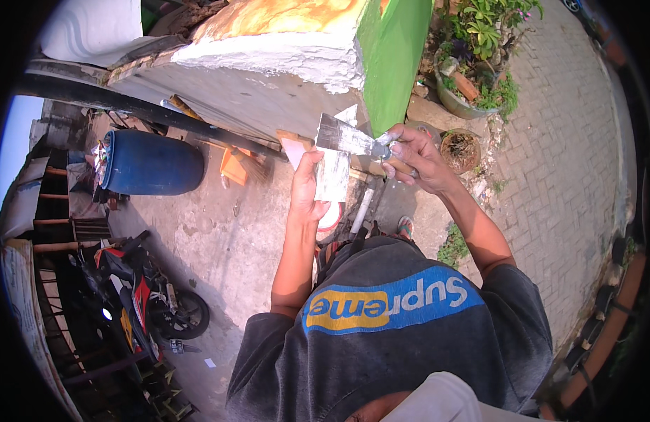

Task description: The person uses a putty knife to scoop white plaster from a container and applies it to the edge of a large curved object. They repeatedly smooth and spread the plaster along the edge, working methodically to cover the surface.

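My right hand (422, 160) is closed round the handle of a putty knife (344, 136), its wide metal blade streaked with white paste and pointing left. In my left hand (305, 186) is a flat, white-smeared plate (332, 176), pinched along its left side. The knife's blade lies across the upper end of the plate; whether they touch, I cannot tell. White smears also mark the fingers of my right hand. Just beyond both hands stands a wall (268, 63) with a rough white coat along its upper edge and a green end face (393, 67).
Below my left hand a round container (330, 216) with a red-edged rim is partly hidden. Potted plants (472, 91) stand at the right beside a paved lane (557, 155). To the left are a blue barrel (156, 163), a broom (251, 166) and a parked motorcycle (145, 295).
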### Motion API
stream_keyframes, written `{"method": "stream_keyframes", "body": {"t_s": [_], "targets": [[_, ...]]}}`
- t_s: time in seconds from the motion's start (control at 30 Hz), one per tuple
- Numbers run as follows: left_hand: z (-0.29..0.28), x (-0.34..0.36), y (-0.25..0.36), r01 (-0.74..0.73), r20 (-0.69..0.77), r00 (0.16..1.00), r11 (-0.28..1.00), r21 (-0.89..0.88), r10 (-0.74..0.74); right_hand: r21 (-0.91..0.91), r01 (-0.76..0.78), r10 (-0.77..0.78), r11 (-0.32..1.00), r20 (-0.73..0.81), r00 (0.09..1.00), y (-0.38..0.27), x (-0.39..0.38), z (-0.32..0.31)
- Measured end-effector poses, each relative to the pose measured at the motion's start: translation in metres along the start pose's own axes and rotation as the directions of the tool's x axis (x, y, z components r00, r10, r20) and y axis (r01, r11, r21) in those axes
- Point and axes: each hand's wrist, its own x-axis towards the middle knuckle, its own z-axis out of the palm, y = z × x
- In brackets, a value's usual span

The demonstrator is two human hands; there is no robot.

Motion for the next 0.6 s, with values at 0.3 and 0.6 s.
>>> {"method": "stream_keyframes", "body": {"t_s": [0.3, 0.6], "targets": [[-0.020, 0.000, 0.010, 0.035, 0.106, 0.994, 0.998, -0.048, -0.030, -0.016, 0.004, -0.005, 1.000, -0.062, 0.998, 0.035, -0.024, -0.008], [-0.008, -0.005, 0.012, -0.092, -0.068, 0.993, 0.995, 0.033, 0.095, 0.255, 0.022, -0.011, 0.967, -0.042, 0.999, 0.016, -0.028, 0.008]]}}
